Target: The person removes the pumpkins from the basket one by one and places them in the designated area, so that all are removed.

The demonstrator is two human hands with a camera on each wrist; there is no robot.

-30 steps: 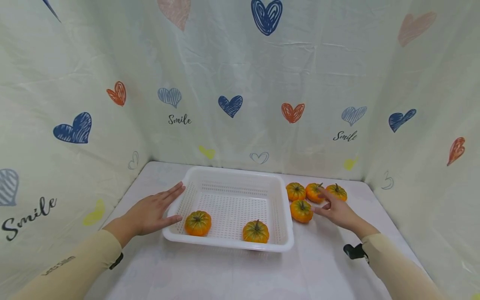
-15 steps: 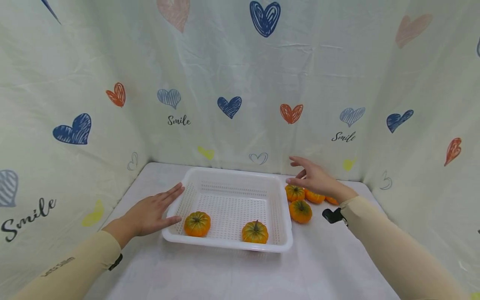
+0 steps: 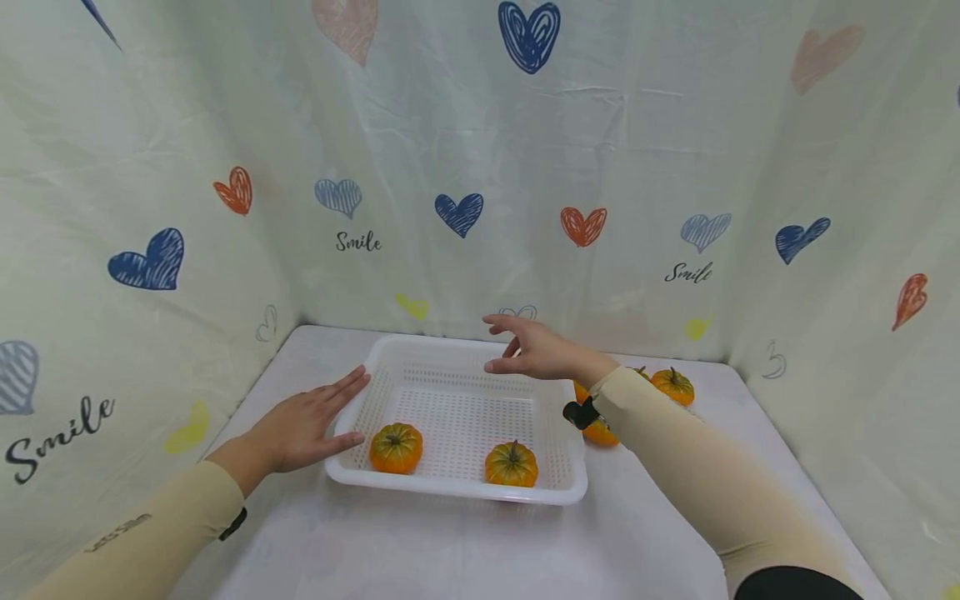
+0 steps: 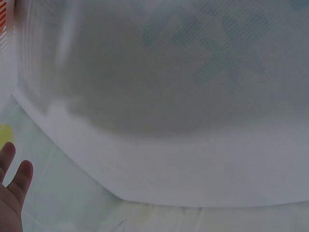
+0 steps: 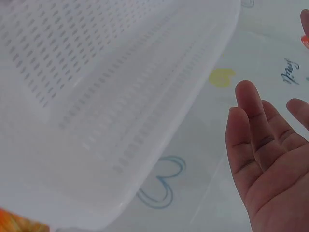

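A white perforated plastic basket [image 3: 457, 493] stands on the table. Inside it, near the front wall, are two small orange-green pumpkins, one at left [image 3: 396, 448] and one at right [image 3: 512, 464]. With fingers extended, my left hand [image 3: 303, 425] rests at the basket's left rim. My right hand [image 3: 543, 350] hovers over the basket's back right part, holding nothing; its fingers are loosely bent in the right wrist view. Beyond the right wall, several more pumpkins lie on the table, partly hidden by my right forearm; the far right pumpkin [image 3: 672, 387] shows best.
A white cloth covers the table [image 3: 420, 550]. Pale curtains [image 3: 645, 150] printed with hearts and "Smile" enclose its back and both sides. A dark strap piece [image 3: 581, 414] sits at my right wrist.
My right hand has moved left from the pumpkins at the right, lifting away with nothing in it, to above the basket. My left hand and the pumpkins in the basket stay put.
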